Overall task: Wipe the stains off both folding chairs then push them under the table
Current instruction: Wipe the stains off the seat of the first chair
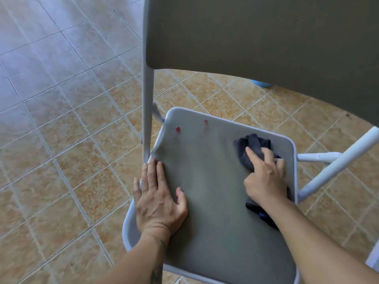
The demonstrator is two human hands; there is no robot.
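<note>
From the head camera I look down on a folding chair [215, 201] that stands on a tan tiled floor [61, 160], its grey seat filling the lower middle of the view and its grey backrest [256, 37] rising across the top right. The white tubular frame [148, 111] runs up the seat's left side, and more white tubing shows at the right edge. My left hand [158, 201] lies flat on the left edge of the seat, palm down, its fingers [151, 171] stretched out and gripping nothing, the outer ones reaching over the pale rim next to the frame tube. My right hand [266, 177] is on the right part of the seat, its fingers curled around a crumpled dark blue cloth [252, 146] and pressing it onto the seat surface, with the index finger extended on top of the fabric. Part of the cloth bunches out ahead of the fingertips and another fold trails back beneath the wrist, close to the seat's right rim. Two small red stains [178, 129] sit near the far left corner of the seat, one beside the other, well apart from the cloth, with faint reddish smears just below them. A bit of a light blue object shows on the floor below the backrest's lower edge; I cannot tell what it is.
</note>
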